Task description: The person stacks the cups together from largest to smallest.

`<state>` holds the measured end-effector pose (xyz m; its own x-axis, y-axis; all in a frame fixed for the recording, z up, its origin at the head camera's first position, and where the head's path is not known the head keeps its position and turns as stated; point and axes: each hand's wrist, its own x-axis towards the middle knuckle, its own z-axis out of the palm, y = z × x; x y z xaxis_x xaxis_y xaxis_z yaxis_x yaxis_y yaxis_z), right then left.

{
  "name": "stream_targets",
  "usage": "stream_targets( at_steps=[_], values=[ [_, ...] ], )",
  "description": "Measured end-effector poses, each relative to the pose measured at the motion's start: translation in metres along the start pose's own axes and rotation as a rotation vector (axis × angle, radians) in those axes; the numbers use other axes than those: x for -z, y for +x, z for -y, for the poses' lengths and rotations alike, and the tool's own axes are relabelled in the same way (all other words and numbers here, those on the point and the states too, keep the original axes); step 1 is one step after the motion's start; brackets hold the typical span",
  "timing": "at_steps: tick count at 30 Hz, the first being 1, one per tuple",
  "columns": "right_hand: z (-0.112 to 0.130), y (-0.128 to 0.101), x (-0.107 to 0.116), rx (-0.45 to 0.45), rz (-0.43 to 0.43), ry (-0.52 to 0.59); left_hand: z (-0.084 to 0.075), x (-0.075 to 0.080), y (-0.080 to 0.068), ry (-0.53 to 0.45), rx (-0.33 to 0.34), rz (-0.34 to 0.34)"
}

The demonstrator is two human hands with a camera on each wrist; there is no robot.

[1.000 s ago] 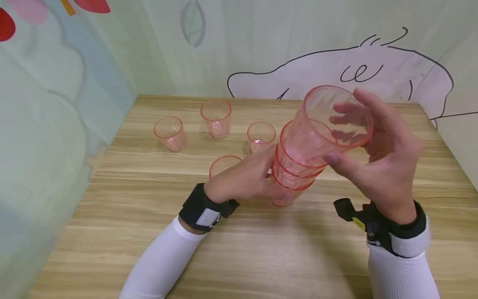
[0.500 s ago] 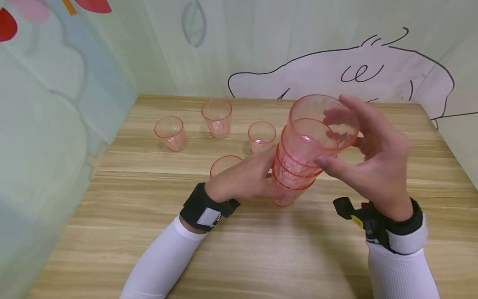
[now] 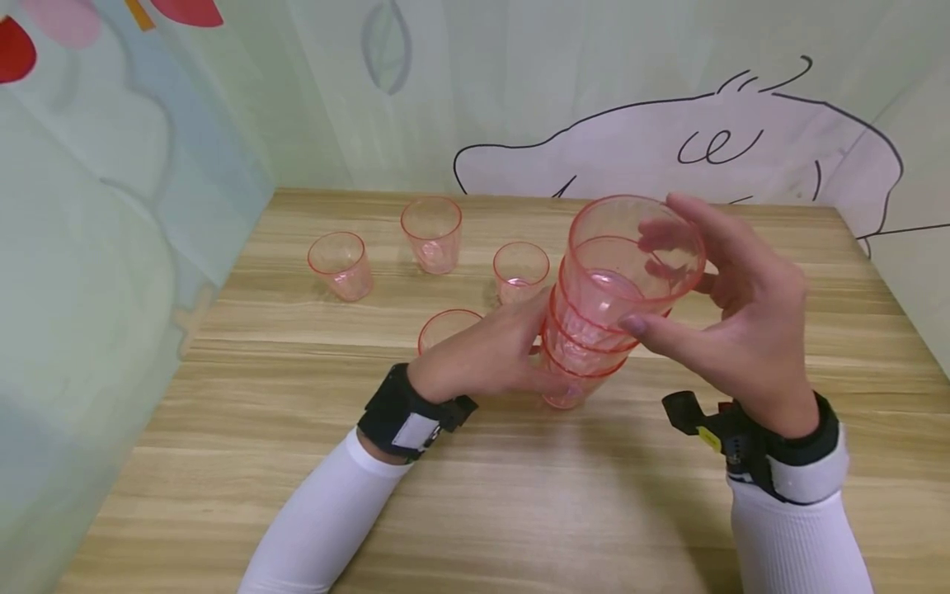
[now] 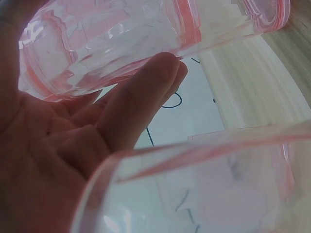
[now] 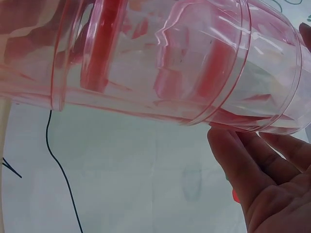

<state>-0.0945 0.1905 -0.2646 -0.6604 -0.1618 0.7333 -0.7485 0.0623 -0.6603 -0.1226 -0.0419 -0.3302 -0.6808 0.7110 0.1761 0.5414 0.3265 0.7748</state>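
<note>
Several clear pink cups form a stack (image 3: 582,346) near the middle of the table, tilted a little to the right. My left hand (image 3: 493,351) grips the stack around its lower part from the left. The topmost cup (image 3: 594,276) is partly inside the stack, its upper part standing out above the other rims. My right hand (image 3: 750,330) holds this cup near its rim, thumb in front and fingers behind. In the right wrist view, fingertips (image 5: 221,141) touch the cup wall. The left wrist view shows the stack (image 4: 116,43) against my left palm.
Loose pink cups stand upright on the wooden table (image 3: 475,511): a far-left cup (image 3: 349,276), a back cup (image 3: 436,247), a small cup (image 3: 515,285) and a cup (image 3: 443,326) partly hidden by my left hand. A decorated wall (image 3: 319,99) borders the table.
My right hand has moved down and left, lowering the topmost cup farther into the stack. The left hand and the loose cups have stayed in place.
</note>
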Motion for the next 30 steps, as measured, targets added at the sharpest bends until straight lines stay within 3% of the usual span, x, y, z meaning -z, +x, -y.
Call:
stream_targets(
  at_steps=[14,23,30],
  values=[
    [0.0010,-0.0010,0.0028,-0.034,0.043,-0.078,-0.0009,0.0000,-0.0004,0.004,0.019,-0.005],
    [-0.0034,-0.0017,0.0045,-0.040,0.093,0.038,-0.0013,-0.0017,0.0005,-0.022,0.005,-0.003],
    [-0.0011,-0.0010,0.0068,-0.097,0.195,0.054,-0.0013,-0.0012,0.0000,0.020,-0.002,-0.017]
  ],
)
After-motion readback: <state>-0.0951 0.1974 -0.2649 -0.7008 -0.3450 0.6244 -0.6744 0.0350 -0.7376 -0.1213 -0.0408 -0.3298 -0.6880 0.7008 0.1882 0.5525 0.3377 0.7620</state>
